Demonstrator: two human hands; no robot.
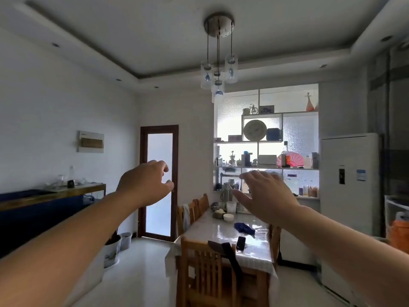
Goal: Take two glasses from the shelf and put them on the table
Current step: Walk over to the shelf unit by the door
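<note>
Both my arms are stretched out in front of me, raised in the air with nothing in either hand. My left hand (146, 185) is curled loosely, fingers bent and thumb apart from them, empty, seen against the frosted glass door (159, 182). My right hand (265, 196) is spread, fingers extended and thumb out to the side, also empty, seen in front of the lower levels of the backlit shelf unit (267, 142) on the far wall. That shelf holds a round clock (255, 130), a red fan (290, 159), bottles and small boxes; I cannot pick out individual glasses there against the glare. Some clear glassware (60, 179) stands on the sideboard (53, 192) along the left wall. Below my hands the dining table (228, 233) runs toward the shelf, carrying a white bowl (228, 217), a blue cloth (243, 228) and a dark phone-like object (240, 243). A wooden chair (205, 269) is pushed in at the near end.
</note>
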